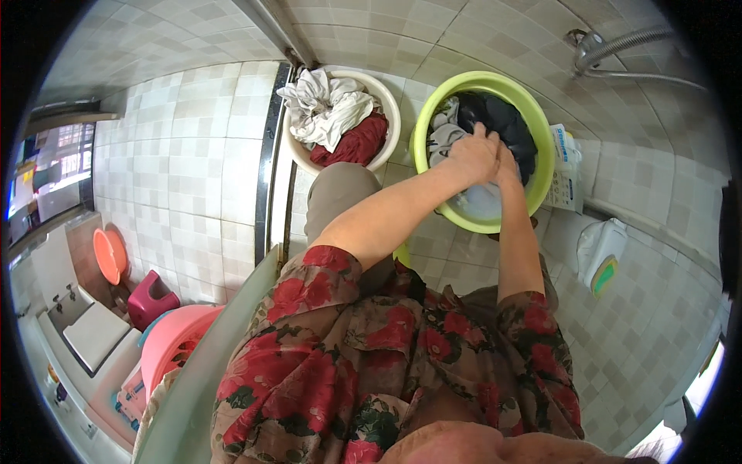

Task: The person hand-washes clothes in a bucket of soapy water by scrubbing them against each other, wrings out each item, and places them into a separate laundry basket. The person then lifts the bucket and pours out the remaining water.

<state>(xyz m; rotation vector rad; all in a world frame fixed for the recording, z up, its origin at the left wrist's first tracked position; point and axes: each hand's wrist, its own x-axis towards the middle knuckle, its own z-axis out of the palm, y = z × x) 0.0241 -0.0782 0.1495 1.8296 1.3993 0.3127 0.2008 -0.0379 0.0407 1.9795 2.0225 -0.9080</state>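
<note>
Left hand: laid over the dark garment [496,108], the hand [471,157] crossing in from the left, fingers pointing away; whether they pinch cloth, I cannot tell.
Right hand: pressed against the left one, the hand [506,164] partly covered; its grip cannot be made out.
Dark garment: bunched in the far right part of the green basin [546,155], beside grey cloth [444,138] on the left.
Water: cloudy water [481,203] on the basin's near side.
Right floor: a white bottle [601,251] with a green label.
Left floor: a cream basin [394,120] holding white clothes [328,104] and dark red cloth [357,141].
Far right wall: a metal shower hose [630,46].
</note>
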